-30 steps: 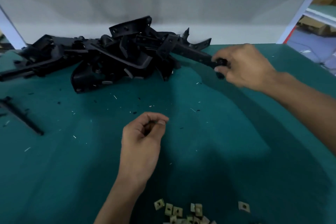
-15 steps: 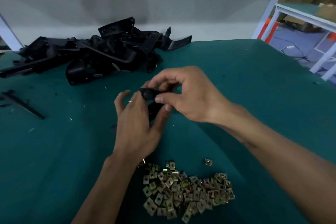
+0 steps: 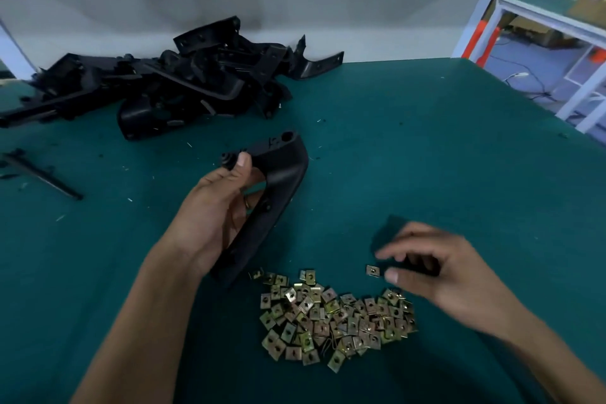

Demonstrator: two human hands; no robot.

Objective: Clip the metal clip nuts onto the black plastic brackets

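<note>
My left hand (image 3: 216, 207) grips a bent black plastic bracket (image 3: 278, 180) at mid-table, thumb near its upper end, and the bracket's lower end touches the green mat. A pile of several brass-coloured metal clip nuts (image 3: 334, 318) lies in front of me. One single clip nut (image 3: 373, 270) lies apart at the pile's upper right. My right hand (image 3: 436, 269) hovers just right of that single nut, fingers loosely spread and holding nothing.
A heap of several black plastic brackets (image 3: 183, 82) lies at the back left of the green table (image 3: 459, 157). A thin black strip (image 3: 42, 174) lies at the far left. The table's right edge drops off toward white shelving (image 3: 557, 29).
The bracket passed from my right hand to my left hand, which now holds it alone. My right hand let go and moved down right to the clip nuts.
</note>
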